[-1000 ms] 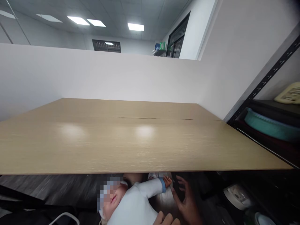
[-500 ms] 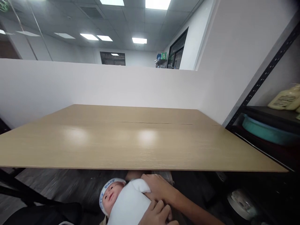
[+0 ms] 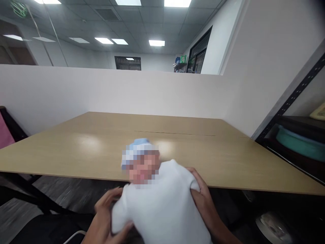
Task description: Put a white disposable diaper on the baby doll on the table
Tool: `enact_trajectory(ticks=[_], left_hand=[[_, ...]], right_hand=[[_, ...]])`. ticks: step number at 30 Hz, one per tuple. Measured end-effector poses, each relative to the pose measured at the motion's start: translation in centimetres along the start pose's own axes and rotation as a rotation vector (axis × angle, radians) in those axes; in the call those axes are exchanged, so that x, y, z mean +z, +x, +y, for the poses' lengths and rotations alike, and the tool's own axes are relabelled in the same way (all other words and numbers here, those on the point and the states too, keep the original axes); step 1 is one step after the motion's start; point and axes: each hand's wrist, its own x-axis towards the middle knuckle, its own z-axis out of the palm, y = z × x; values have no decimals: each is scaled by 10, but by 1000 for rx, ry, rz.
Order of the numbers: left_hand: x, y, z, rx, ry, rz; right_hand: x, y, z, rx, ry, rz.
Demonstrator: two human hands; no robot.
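A baby doll in a white top is held upright, its head tilted to the left, in front of the table's near edge. On its head sits a blue and white cap. My left hand grips the doll's sleeve and side at the left. At the other side, my right hand is wrapped round the doll's other sleeve, with some fingers hidden behind the cloth. The doll's lower part runs out of view at the bottom.
A wooden table spreads ahead, backed by a white partition. To the right, a black metal shelf holds a teal basin. A round white object lies low at the right. Black table legs stand at the left.
The doll has come up from below the table edge and is now more upright. My left hand has moved from its front to its left side; the view has shifted slightly left.
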Motion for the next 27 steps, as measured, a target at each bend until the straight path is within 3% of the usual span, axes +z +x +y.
enact_trajectory(ticks=[2, 3, 7, 12, 16, 21, 27], left_hand=[[8, 40, -6, -90, -170, -279], [13, 61, -6, -129, -223, -356], [40, 126, -8, -168, -263, -479], [67, 161, -22, -155, -169, -601], [71, 171, -29, -173, -101, -627], [72, 172, -42, -97, 57, -584], [110, 207, -78, 41, 207, -504]], right_hand=[[-5, 15, 9, 36, 5, 96], [-9, 24, 13, 52, -13, 123], [-43, 62, 28, -8, -349, 148], [-97, 86, 42, -21, -943, 67], [-117, 86, 59, -42, -991, -12], [-133, 90, 91, -121, -954, 2], [-141, 148, 122, -155, -984, -8]])
